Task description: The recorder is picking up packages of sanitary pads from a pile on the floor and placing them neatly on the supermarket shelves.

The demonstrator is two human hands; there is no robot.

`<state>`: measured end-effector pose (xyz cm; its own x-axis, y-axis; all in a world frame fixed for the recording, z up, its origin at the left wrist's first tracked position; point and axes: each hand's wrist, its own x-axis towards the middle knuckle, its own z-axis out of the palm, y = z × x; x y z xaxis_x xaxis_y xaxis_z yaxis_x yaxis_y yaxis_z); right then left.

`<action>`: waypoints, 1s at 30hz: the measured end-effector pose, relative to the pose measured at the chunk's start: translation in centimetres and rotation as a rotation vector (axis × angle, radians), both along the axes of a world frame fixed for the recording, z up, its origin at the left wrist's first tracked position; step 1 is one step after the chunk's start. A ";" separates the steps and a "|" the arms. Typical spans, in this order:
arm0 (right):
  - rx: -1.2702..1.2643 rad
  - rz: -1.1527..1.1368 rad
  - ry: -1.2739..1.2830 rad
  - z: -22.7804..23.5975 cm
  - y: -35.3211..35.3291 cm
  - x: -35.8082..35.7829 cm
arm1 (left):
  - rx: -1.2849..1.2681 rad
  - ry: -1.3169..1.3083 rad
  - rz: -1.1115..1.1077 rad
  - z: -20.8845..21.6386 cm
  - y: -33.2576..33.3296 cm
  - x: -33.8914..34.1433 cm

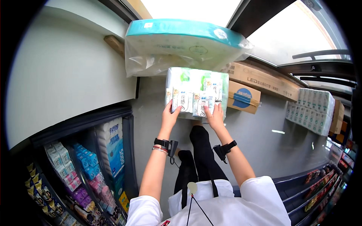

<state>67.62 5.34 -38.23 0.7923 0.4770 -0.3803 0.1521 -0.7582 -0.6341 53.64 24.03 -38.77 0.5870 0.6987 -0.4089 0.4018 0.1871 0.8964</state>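
In front of me is a white-and-green pack [196, 75] in clear plastic. Several small white packets with printed fronts, among them one packet [203, 104] near my right thumb, lie against its upper face. My left hand [170, 116] grips the pack's near left side, its thumb on the front of a packet. At the near right, my right hand [215, 117] presses its thumb and a finger against the packets. The undersides of both hands' grips are hidden. Just beyond lies a big teal-topped bundle [184, 41] in loose clear plastic.
Cardboard boxes stand at the right, a brown box [243, 98] and a long carton [260, 80]. Farther right is a wrapped stack of white-and-green packs [310, 112]. Shelving with tissue packs [111, 148] is at the lower left, a dark rack [313, 188] at the lower right.
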 end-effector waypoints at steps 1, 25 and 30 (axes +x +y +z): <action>-0.021 -0.028 0.039 -0.7 -0.6 0.3 | -0.016 -0.002 -0.007 -0.1 -0.6 0.5; 0.329 0.432 -0.237 10.7 0.9 -10.5 | 0.185 0.198 -0.004 13.0 -6.8 -20.3; 0.374 0.783 -0.108 13.9 2.8 -24.1 | 0.175 0.101 0.256 18.7 -13.0 -36.2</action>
